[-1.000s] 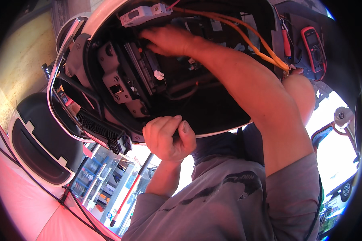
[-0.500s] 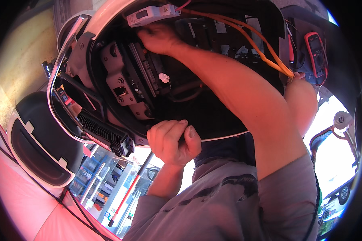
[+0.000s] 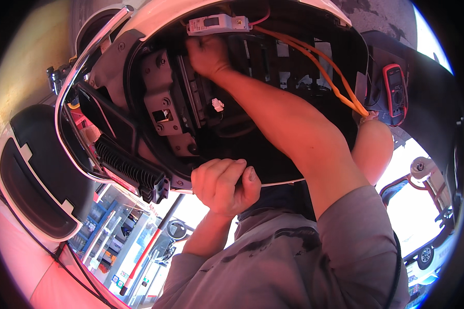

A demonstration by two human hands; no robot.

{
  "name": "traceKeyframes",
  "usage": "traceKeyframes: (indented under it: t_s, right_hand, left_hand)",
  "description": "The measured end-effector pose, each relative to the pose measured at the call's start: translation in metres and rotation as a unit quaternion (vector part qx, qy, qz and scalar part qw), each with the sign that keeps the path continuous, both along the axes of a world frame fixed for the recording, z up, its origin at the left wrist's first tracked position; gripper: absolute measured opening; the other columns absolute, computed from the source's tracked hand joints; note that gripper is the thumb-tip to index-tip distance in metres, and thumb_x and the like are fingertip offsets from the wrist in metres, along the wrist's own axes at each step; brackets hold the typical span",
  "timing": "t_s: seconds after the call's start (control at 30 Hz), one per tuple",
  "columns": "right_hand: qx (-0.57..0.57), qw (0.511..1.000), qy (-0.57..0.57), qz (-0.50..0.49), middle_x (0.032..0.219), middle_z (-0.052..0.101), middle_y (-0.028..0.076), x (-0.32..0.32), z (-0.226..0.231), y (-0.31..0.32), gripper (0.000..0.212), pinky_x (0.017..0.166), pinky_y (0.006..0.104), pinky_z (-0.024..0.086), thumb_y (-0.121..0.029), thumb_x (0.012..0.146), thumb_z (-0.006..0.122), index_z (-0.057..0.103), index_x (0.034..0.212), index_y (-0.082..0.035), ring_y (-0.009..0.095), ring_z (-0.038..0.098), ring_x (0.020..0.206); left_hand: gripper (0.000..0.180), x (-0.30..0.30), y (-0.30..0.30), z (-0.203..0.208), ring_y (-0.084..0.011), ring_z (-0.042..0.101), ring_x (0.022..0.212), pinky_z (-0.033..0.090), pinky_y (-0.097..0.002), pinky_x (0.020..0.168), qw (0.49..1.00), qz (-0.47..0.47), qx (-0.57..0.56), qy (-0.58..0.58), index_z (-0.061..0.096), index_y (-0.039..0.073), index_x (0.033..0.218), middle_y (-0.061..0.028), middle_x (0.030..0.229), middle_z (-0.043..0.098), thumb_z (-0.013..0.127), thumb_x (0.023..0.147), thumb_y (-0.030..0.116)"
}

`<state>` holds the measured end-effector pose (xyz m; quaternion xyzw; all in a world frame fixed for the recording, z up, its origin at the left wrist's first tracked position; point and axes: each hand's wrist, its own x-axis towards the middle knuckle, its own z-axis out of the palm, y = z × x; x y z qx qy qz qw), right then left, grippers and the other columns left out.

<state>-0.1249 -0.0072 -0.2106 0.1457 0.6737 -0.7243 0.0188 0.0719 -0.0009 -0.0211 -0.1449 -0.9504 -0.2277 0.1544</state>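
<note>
My right hand (image 3: 209, 56) reaches deep into the dark compartment of a scooter-like body, just under a white circuit breaker (image 3: 219, 23). Its fingers are curled, and shadow hides their tips. My left hand (image 3: 224, 186) is closed at the near rim (image 3: 283, 183), thumb bent against the fingers; whatever lies inside it is hidden. Between the hands hangs a small white connector (image 3: 217, 105), beside a metal bracket (image 3: 161, 109). Orange cables (image 3: 319, 59) run from near the breaker to the right edge, where their ends meet a patch of bare skin (image 3: 374, 147) partly behind my right arm.
A red multimeter (image 3: 395, 91) rests on a dark surface to the right. A chrome rail (image 3: 62, 110) curves along the left, near a black finned part (image 3: 129, 166). Farther left is a black padded backrest (image 3: 36, 177) with thin black cables (image 3: 31, 234) below it.
The view has shifted, so the breaker and bracket appear farther right and the multimeter farther left. Both hands keep nearly the same places against the compartment.
</note>
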Motion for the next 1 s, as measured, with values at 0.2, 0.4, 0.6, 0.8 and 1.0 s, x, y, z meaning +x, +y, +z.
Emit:
traceKeyframes:
  t_s: [0.2,0.4,0.6,0.8,1.0]
  right_hand:
    - [0.025,0.992,0.111,-0.06,0.09,0.073,0.018,0.002,0.003,0.006,0.029,0.079,0.0462,0.057,-0.035,0.094,0.059,0.074,0.098,-0.01,0.042,0.07,0.091]
    - [0.059,0.986,0.15,-0.051,0.099,0.072,0.02,0.0,0.006,0.009,0.029,0.08,0.0474,0.054,-0.031,0.098,0.056,0.071,0.101,-0.006,0.041,0.069,0.098]
    - [0.023,0.993,0.116,0.001,0.084,0.07,0.017,-0.001,0.004,0.011,0.031,0.07,0.0449,0.055,-0.031,0.1,0.054,0.069,0.099,-0.004,0.035,0.071,0.073]
    - [-0.079,0.995,0.053,0.0,0.071,0.068,0.009,0.008,-0.001,0.012,0.031,0.061,0.0365,0.054,-0.031,0.103,0.056,0.07,0.097,-0.004,0.023,0.068,0.062]
    - [-0.101,0.991,-0.032,0.086,0.111,0.075,0.0,0.004,0.021,0.051,0.032,0.076,0.0289,0.054,-0.034,0.101,0.067,0.072,0.113,-0.004,0.008,0.064,0.095]
  left_hand:
    - [0.014,-0.002,0.002,0.007,-0.0242,0.062,0.07,0.045,-0.0343,0.067,1.0,0.003,-0.007,-0.021,0.066,0.005,0.093,-0.0064,0.084,0.067,0.071,0.081,0.012]
    - [0.014,-0.004,0.004,0.008,-0.0206,0.063,0.075,0.044,-0.0321,0.068,0.999,0.037,-0.001,-0.02,0.071,0.009,0.091,-0.0005,0.086,0.067,0.075,0.081,0.016]
    - [0.014,-0.002,0.004,0.005,-0.02,0.063,0.075,0.044,-0.0316,0.069,0.999,0.043,0.006,-0.025,0.069,0.01,0.094,-0.0005,0.087,0.068,0.074,0.083,0.017]
    - [0.015,-0.001,0.004,0.006,-0.0197,0.063,0.076,0.044,-0.0313,0.07,0.999,0.041,0.012,-0.017,0.069,0.009,0.095,-0.0005,0.087,0.068,0.075,0.084,0.017]
    - [0.016,-0.001,0.004,0.003,-0.0205,0.063,0.073,0.043,-0.0317,0.066,0.999,0.036,0.019,0.012,0.068,0.009,0.095,-0.0013,0.085,0.068,0.075,0.082,0.015]
